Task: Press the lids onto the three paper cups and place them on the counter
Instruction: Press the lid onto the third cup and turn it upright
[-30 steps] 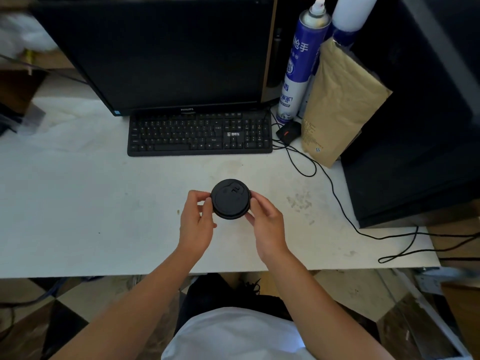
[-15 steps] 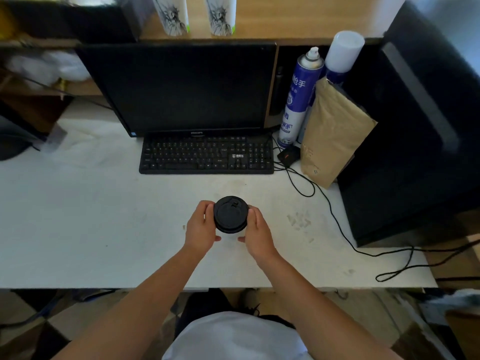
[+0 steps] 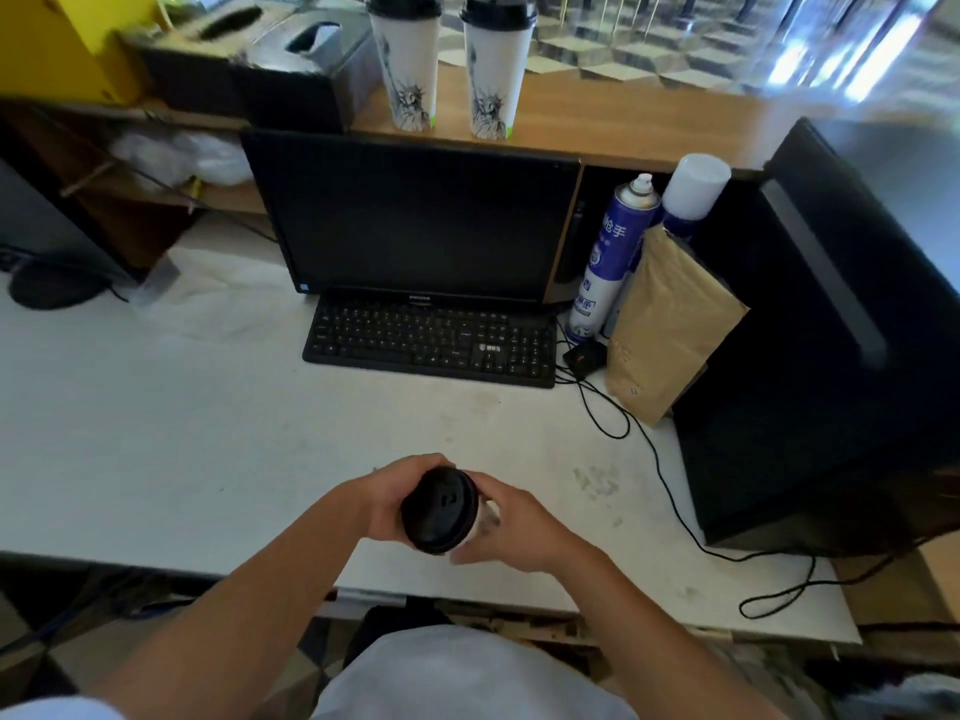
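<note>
Held above the front part of a white desk (image 3: pixel 156 433): a paper cup (image 3: pixel 480 522) capped with a black lid (image 3: pixel 439 510), tilted so the lid faces up toward the camera. Gripped from both sides, with the left hand (image 3: pixel 387 504) curled around the lid's left edge, fingers wrapped over its far rim, and the right hand (image 3: pixel 514 527) closed around the white cup wall just below the lid. Only a sliver of the cup's side visible between lid and right palm; whether the lid is fully seated cannot be told.

Standing upright and side by side on the wooden counter (image 3: pixel 597 127) behind the desk: two more tall white cups, one on the left (image 3: pixel 406 70) and one on the right (image 3: pixel 493 77), each printed with a statue drawing and already topped with a dark lid. Just left of them, two dark tissue boxes (image 3: pixel 291 54).

Below the counter, a black monitor (image 3: pixel 415 220), screen dark, with a black keyboard (image 3: pixel 431 343) touching its foot. To the right, a blue spray can (image 3: pixel 613 262), a second can with a white cap (image 3: pixel 693 189) and a brown paper envelope (image 3: pixel 670 324) leaning against them. Black cables (image 3: pixel 670 491) trailing across the desk's right side beside a large black case (image 3: pixel 810 356).
</note>
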